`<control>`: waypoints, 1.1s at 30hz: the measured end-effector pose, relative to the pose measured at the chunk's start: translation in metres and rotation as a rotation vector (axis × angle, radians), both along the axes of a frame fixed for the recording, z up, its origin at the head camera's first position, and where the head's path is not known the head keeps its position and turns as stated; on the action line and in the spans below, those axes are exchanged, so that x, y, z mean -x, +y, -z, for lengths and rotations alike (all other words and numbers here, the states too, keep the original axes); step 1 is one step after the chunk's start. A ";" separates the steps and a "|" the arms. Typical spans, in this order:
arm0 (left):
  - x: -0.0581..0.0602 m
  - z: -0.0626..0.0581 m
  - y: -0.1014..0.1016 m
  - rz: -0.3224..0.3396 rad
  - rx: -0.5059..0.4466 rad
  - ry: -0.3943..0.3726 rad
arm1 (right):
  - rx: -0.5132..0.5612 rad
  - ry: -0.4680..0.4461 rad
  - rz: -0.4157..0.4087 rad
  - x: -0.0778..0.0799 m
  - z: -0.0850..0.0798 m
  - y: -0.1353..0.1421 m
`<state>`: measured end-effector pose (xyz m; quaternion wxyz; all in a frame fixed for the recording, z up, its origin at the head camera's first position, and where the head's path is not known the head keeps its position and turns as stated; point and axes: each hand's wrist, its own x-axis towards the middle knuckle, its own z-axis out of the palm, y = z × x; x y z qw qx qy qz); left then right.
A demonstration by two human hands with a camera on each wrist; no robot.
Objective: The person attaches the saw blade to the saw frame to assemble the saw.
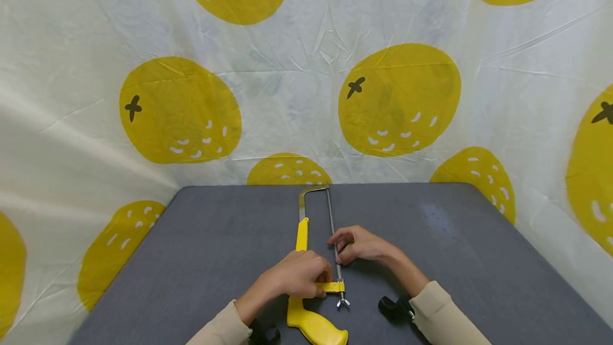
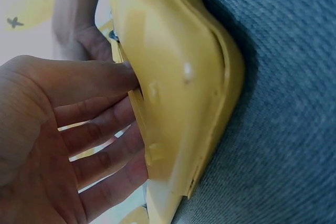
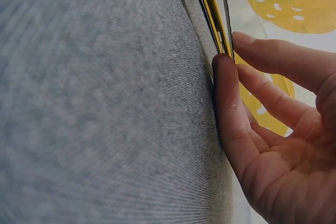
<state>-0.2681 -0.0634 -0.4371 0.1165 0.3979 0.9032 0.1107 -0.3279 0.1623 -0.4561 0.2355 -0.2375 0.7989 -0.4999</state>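
A hacksaw with a yellow handle [image 1: 318, 328] lies on the grey table, its metal bow [image 1: 302, 204] pointing to the far edge. My left hand [image 1: 303, 273] grips the yellow frame just ahead of the handle. In the left wrist view, thumb and fingertips meet the edge of the yellow body [image 2: 168, 82]. The thin blade [image 1: 331, 212] runs along the saw's right side down to a wing nut [image 1: 342, 301]. My right hand [image 1: 362, 244] pinches the blade near its lower half. From the right wrist, the fingertips [image 3: 227, 69] sit right at the blade's edge.
The grey tabletop [image 1: 230, 228] extends to both sides of the saw. Behind it hangs a pale curtain [image 1: 287, 105] printed with yellow fruit. Black straps [image 1: 396, 309] circle both wrists, below beige sleeves.
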 end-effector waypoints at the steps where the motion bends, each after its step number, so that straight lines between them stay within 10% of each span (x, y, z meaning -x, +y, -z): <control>1: 0.000 0.000 0.000 0.000 -0.001 0.000 | 0.001 -0.002 0.000 0.000 0.000 -0.001; 19: 0.003 -0.002 -0.002 -0.001 -0.018 0.011 | 0.025 -0.043 -0.072 0.004 -0.004 0.001; 33: 0.002 0.005 -0.001 -0.001 -0.042 -0.009 | 0.020 -0.091 0.039 -0.031 -0.023 0.026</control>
